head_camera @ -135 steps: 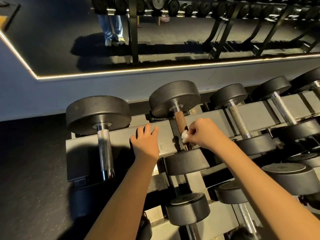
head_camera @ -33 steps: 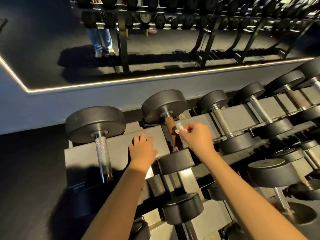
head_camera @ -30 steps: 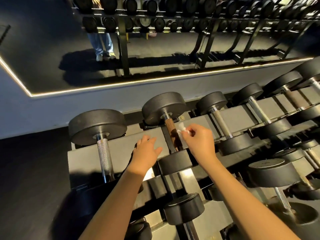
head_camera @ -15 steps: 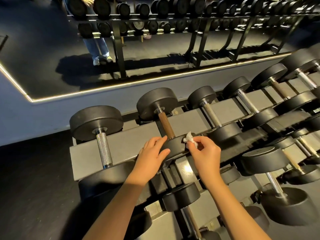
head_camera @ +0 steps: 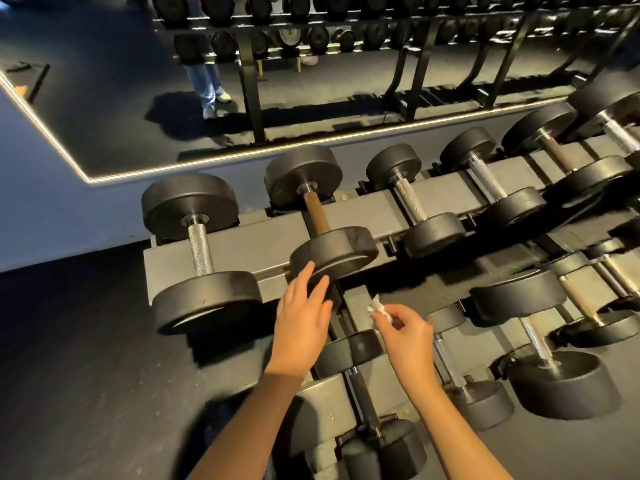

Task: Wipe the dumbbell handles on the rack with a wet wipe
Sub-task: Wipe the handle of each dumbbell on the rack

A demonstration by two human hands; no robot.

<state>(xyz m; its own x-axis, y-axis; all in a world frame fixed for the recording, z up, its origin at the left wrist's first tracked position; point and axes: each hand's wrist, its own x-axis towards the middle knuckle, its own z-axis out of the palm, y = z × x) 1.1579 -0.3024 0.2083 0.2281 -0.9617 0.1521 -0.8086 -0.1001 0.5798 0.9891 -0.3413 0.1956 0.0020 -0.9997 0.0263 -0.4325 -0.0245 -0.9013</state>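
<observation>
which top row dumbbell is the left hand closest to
The second dumbbell from the left end, with the brown handle: the left hand is at its near head; silver-handled neighbours lie off to each side.

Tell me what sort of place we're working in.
Most likely a gym's free-weight area: a tiered rack holds rows of black dumbbells, and the wall mirror behind it reflects more loaded racks.

No readable text, no numbers legible on the dumbbell heads (head_camera: 332, 252), no labels on the rack (head_camera: 242, 244)
</observation>
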